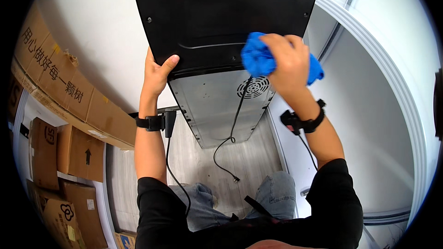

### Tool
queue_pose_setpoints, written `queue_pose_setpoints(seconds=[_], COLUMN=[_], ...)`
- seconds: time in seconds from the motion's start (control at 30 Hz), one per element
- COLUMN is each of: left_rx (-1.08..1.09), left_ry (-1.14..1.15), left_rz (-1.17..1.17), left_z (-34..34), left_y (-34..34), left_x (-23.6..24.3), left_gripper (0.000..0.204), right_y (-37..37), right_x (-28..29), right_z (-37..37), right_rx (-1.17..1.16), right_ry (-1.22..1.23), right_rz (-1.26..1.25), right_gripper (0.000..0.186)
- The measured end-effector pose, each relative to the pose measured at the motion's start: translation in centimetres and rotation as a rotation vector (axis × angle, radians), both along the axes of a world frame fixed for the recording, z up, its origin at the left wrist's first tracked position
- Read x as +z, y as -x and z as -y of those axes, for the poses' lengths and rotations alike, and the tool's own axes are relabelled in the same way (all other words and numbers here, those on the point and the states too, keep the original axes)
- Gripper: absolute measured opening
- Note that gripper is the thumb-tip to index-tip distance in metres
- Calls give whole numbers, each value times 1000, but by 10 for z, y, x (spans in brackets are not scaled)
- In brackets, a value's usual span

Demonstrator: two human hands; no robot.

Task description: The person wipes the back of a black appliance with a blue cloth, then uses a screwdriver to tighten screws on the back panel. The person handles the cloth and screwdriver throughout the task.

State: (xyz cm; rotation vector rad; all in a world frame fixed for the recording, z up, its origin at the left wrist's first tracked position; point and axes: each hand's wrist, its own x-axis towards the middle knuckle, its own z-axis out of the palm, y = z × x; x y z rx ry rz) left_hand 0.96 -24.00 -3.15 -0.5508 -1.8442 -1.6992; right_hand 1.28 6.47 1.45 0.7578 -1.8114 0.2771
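Note:
In front of me stands a tall appliance with a black top panel and a grey metal back that has a round vent grille. My left hand grips the lower left edge of the black panel, its thumb on top and the other fingers hidden behind the edge. A crumpled blue cloth is bunched in my right hand, close to the panel's lower right part. Past the vent hangs a black power cord, looped once, with its plug low above the floor.
Cardboard boxes fill a shelf at the left, below a long carton. A white curved frame bounds the right side. Black straps with cables sit on both my wrists. Pale wood-look flooring lies below.

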Motion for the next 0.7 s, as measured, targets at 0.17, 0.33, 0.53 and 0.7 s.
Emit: queue_pose_setpoints(seconds=[0.17,0.33,0.53,0.7], left_rx=[-19,-36,-64,-102], left_ry=[0,4,-14,-25], left_rz=[0,17,22,61], left_z=[1,1,5,16], left_y=[-1,-3,0,2], left_x=[0,3,-3,-11], left_gripper=[70,67,62,61], right_y=[6,1,-8,-14], right_x=[-2,-8,-9,-9], right_z=[-29,4,94,126], right_rx=[-110,-78,41,58], right_ry=[18,53,-3,21], right_rz=[-39,-23,-97,-99], right_gripper=[43,40,14,15])
